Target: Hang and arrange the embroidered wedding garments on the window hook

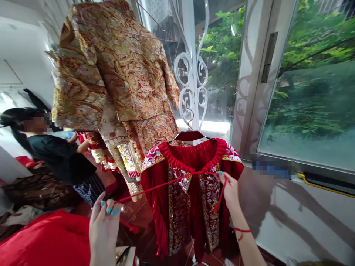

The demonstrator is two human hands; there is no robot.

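Observation:
A red velvet garment (191, 199) with silver and gold embroidered panels hangs on a dark hanger (190, 135) in front of me. A thin red cord (163, 184) runs taut across its waist. My left hand (103, 229), nails painted teal, pinches the cord's left end near the lower middle. My right hand (229, 192) grips the cord's right end against the garment's waistband; a red string circles that wrist. Above and behind hangs a gold brocade jacket and skirt (116, 74) on a thin wire hanger.
White scrolled ironwork (194, 85) and a window frame (249, 85) stand behind the garments, with trees outside. Another person in a dark top (59, 157) bends at the left. Red cloth (44, 240) lies at lower left. A white sill wall (294, 218) runs right.

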